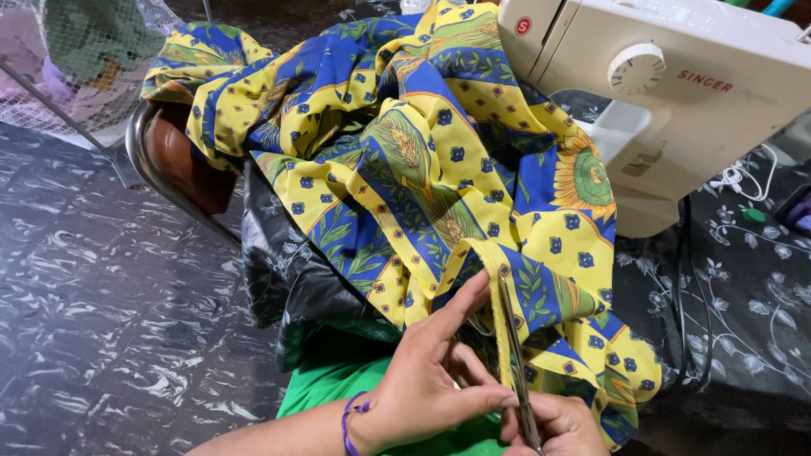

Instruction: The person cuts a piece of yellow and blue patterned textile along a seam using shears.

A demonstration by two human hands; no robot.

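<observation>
A: Fabric, where is it?

B: Blue and yellow sunflower-print cotton cloth [422, 160], heaped left of the white sewing machine [676, 93]. Left hand [427, 380] pinches its folded edge; right hand [562, 426] grips slim metal scissors [515, 355].

A: Handling?

B: Likely light, floppy; hold near the fold.

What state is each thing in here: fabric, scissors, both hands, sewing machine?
Fabric: bunched in folds, edge held.
Scissors: blades along the fabric's edge.
Left hand: fingers pinching the fabric edge.
Right hand: gripping the scissors, mostly out of frame.
Sewing machine: upright, partly draped by fabric.
</observation>
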